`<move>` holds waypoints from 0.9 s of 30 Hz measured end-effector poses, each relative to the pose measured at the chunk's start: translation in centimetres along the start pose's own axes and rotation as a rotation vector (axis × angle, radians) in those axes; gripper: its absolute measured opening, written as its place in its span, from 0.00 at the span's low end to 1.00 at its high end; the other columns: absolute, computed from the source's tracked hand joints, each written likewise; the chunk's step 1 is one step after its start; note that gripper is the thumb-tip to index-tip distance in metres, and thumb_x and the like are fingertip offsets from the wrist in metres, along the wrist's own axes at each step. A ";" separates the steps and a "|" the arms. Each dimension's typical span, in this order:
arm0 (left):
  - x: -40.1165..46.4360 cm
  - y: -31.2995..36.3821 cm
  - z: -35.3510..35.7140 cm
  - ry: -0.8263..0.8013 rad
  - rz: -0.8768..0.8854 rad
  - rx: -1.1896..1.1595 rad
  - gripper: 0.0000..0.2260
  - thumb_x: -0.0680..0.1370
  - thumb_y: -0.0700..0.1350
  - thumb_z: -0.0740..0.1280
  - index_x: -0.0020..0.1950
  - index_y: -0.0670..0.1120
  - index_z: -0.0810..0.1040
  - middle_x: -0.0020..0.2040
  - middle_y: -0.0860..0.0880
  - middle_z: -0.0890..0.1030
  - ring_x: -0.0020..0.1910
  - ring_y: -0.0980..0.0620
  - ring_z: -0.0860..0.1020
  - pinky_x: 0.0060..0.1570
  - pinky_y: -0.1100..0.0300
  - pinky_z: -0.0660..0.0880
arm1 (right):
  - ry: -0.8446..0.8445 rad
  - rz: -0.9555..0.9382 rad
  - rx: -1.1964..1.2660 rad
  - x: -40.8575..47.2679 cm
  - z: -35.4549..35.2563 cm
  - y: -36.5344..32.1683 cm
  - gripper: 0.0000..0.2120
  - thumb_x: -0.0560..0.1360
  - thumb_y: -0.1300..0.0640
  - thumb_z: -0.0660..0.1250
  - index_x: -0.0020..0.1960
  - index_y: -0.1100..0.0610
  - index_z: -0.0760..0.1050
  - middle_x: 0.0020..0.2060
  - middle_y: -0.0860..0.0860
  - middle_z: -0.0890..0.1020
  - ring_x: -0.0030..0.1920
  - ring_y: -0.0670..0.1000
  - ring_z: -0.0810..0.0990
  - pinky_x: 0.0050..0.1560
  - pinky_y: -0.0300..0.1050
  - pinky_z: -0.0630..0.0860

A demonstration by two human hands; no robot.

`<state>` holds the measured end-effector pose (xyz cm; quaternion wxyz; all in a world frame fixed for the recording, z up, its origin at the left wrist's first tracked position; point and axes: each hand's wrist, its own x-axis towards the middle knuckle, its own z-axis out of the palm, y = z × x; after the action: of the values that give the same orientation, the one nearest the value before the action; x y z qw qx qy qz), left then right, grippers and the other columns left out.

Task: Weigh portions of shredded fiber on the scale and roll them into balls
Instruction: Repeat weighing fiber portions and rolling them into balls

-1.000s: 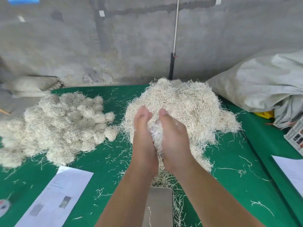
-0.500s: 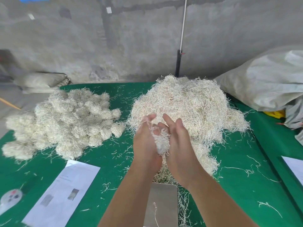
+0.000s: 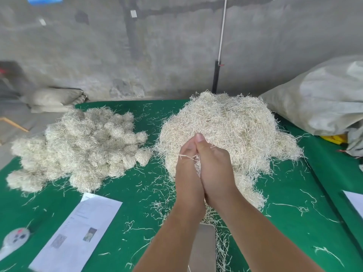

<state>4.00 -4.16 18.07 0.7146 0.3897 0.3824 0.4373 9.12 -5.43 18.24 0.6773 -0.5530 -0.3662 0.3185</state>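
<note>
A small wad of pale shredded fiber [image 3: 197, 165] is pressed between the palms of the left hand [image 3: 187, 171] and the right hand [image 3: 215, 169], held above the middle of the green felt-covered table [image 3: 290, 209]. The fingers of both hands are held fairly straight, palm against palm, with the wad trapped between them. Only a few strands and a small whitish patch of the wad are seen in the gap; its shape cannot be made out.

A large grey woven sack [image 3: 324, 99] is noted at the table's far right edge, cut off by the frame; its contents are not visible.

A loose, wiry mound of cream shredded fiber [image 3: 231, 132] is recorded at the far centre of the table, directly behind the hands. A heap of rounded, fuzzy fiber balls [image 3: 82, 148] lies toward the far left edge. Stray strands are scattered over the felt.

A flat brushed-metal scale platform [image 3: 203, 248] at the near edge is largely hidden under the forearms. A white printed paper sheet [image 3: 78, 236] lies near the near left edge; its text is illegible. A small white round device [image 3: 14, 237] at the near left corner is partly cut off.
</note>
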 end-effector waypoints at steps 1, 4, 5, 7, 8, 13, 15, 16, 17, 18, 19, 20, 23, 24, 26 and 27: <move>-0.1 0.4 0.2 0.015 -0.017 -0.034 0.31 0.65 0.71 0.68 0.61 0.55 0.85 0.57 0.51 0.86 0.60 0.51 0.83 0.60 0.50 0.79 | -0.010 -0.013 -0.013 0.3 0.2 -0.4 0.29 0.77 0.32 0.62 0.40 0.57 0.81 0.34 0.67 0.76 0.34 0.52 0.74 0.37 0.47 0.73; 0.4 2.1 0.4 -0.020 -0.070 -0.094 0.22 0.74 0.67 0.68 0.60 0.55 0.86 0.56 0.50 0.87 0.57 0.52 0.85 0.60 0.48 0.79 | -0.015 -0.115 -0.074 1.5 0.4 -1.0 0.15 0.80 0.41 0.59 0.45 0.45 0.80 0.31 0.50 0.80 0.33 0.50 0.78 0.36 0.48 0.75; 0.8 2.7 0.4 -0.072 -0.085 -0.102 0.17 0.77 0.64 0.67 0.55 0.55 0.87 0.52 0.50 0.87 0.53 0.52 0.86 0.56 0.50 0.80 | -0.037 -0.176 -0.122 1.7 0.3 -1.1 0.10 0.81 0.45 0.58 0.52 0.41 0.78 0.34 0.46 0.81 0.35 0.46 0.79 0.36 0.50 0.77; 1.5 3.2 0.4 -0.148 -0.069 -0.082 0.15 0.78 0.64 0.66 0.46 0.57 0.88 0.46 0.51 0.87 0.48 0.52 0.86 0.50 0.53 0.79 | -0.058 -0.313 -0.239 1.9 0.3 -1.2 0.19 0.82 0.50 0.55 0.70 0.37 0.68 0.45 0.38 0.79 0.46 0.39 0.78 0.48 0.47 0.78; 1.6 3.5 0.6 -0.155 -0.038 -0.073 0.16 0.76 0.66 0.66 0.48 0.57 0.88 0.50 0.52 0.87 0.51 0.52 0.86 0.52 0.52 0.79 | -0.019 -0.371 -0.298 2.0 0.3 -1.4 0.23 0.82 0.50 0.54 0.76 0.37 0.62 0.56 0.38 0.75 0.58 0.37 0.73 0.59 0.46 0.74; 1.9 5.1 1.4 -0.053 0.118 -0.160 0.25 0.82 0.66 0.61 0.48 0.45 0.81 0.49 0.43 0.85 0.49 0.49 0.86 0.54 0.50 0.82 | -0.136 -0.261 -0.226 1.7 0.4 -3.3 0.28 0.77 0.35 0.56 0.76 0.30 0.59 0.72 0.32 0.58 0.78 0.37 0.55 0.78 0.57 0.60; 2.5 5.7 1.3 0.013 0.177 -0.192 0.21 0.82 0.63 0.62 0.39 0.50 0.77 0.41 0.47 0.81 0.42 0.49 0.84 0.45 0.52 0.83 | -0.211 -0.081 -0.009 1.4 0.7 -3.9 0.28 0.73 0.29 0.57 0.73 0.27 0.64 0.73 0.32 0.63 0.75 0.36 0.63 0.77 0.57 0.63; 2.6 5.9 1.4 0.029 0.229 -0.156 0.18 0.83 0.61 0.62 0.41 0.51 0.79 0.41 0.49 0.82 0.42 0.50 0.84 0.44 0.52 0.82 | -0.190 0.007 0.095 1.5 0.9 -4.2 0.28 0.71 0.28 0.57 0.71 0.27 0.68 0.72 0.34 0.67 0.73 0.37 0.68 0.76 0.57 0.65; 2.6 5.8 1.6 0.030 0.307 -0.043 0.13 0.85 0.59 0.61 0.47 0.56 0.82 0.44 0.52 0.84 0.45 0.52 0.85 0.45 0.51 0.83 | -0.154 0.072 0.149 1.7 1.0 -4.4 0.26 0.71 0.28 0.58 0.69 0.27 0.71 0.70 0.35 0.72 0.71 0.38 0.72 0.75 0.57 0.67; 2.4 5.7 1.9 0.025 0.405 0.093 0.09 0.85 0.57 0.60 0.55 0.65 0.80 0.47 0.55 0.84 0.49 0.55 0.84 0.48 0.52 0.82 | -0.126 0.099 0.162 1.9 1.0 -4.6 0.24 0.74 0.29 0.59 0.68 0.29 0.73 0.68 0.35 0.75 0.69 0.39 0.74 0.74 0.57 0.69; 2.3 5.4 2.0 0.004 0.514 0.211 0.12 0.85 0.55 0.59 0.62 0.72 0.75 0.51 0.57 0.83 0.54 0.56 0.83 0.51 0.54 0.81 | -0.117 0.104 0.169 2.2 0.8 -4.7 0.20 0.77 0.33 0.59 0.67 0.32 0.75 0.66 0.37 0.79 0.67 0.40 0.77 0.72 0.56 0.72; 2.4 5.1 2.0 -0.016 0.592 0.277 0.17 0.83 0.54 0.58 0.66 0.76 0.69 0.54 0.59 0.81 0.60 0.57 0.80 0.56 0.55 0.79 | -0.122 0.096 0.178 2.3 0.8 -4.7 0.16 0.81 0.38 0.60 0.65 0.36 0.78 0.62 0.40 0.83 0.63 0.43 0.81 0.69 0.56 0.75; 3.0 5.2 1.6 0.033 0.677 0.441 0.22 0.80 0.55 0.56 0.72 0.73 0.64 0.66 0.65 0.70 0.71 0.61 0.63 0.71 0.55 0.61 | -0.059 0.011 0.175 2.2 1.0 -4.4 0.13 0.82 0.44 0.63 0.49 0.48 0.83 0.47 0.51 0.88 0.51 0.49 0.87 0.57 0.54 0.82; 3.2 5.0 1.3 0.024 0.670 0.488 0.19 0.80 0.58 0.54 0.71 0.71 0.68 0.67 0.67 0.69 0.72 0.63 0.62 0.70 0.60 0.58 | -0.018 -0.023 0.167 2.2 1.1 -4.2 0.14 0.81 0.43 0.64 0.45 0.50 0.82 0.43 0.52 0.87 0.47 0.49 0.87 0.52 0.53 0.83; 2.8 4.5 1.0 -0.037 0.656 0.460 0.19 0.82 0.63 0.50 0.66 0.67 0.75 0.65 0.68 0.74 0.71 0.65 0.68 0.66 0.71 0.62 | 0.018 -0.084 0.119 2.4 1.0 -3.9 0.17 0.82 0.41 0.65 0.42 0.50 0.81 0.37 0.53 0.85 0.41 0.47 0.83 0.45 0.51 0.82; 2.5 4.2 1.1 -0.082 0.626 0.405 0.20 0.81 0.65 0.50 0.64 0.66 0.77 0.63 0.67 0.78 0.68 0.65 0.73 0.61 0.74 0.67 | 0.015 -0.103 0.095 2.5 0.9 -4.0 0.17 0.82 0.41 0.64 0.40 0.48 0.81 0.33 0.48 0.83 0.37 0.44 0.81 0.40 0.46 0.81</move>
<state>4.44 -0.75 21.77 0.4693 0.6386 0.2945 0.5340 9.81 -3.61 22.64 0.7210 -0.5029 -0.3735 0.2962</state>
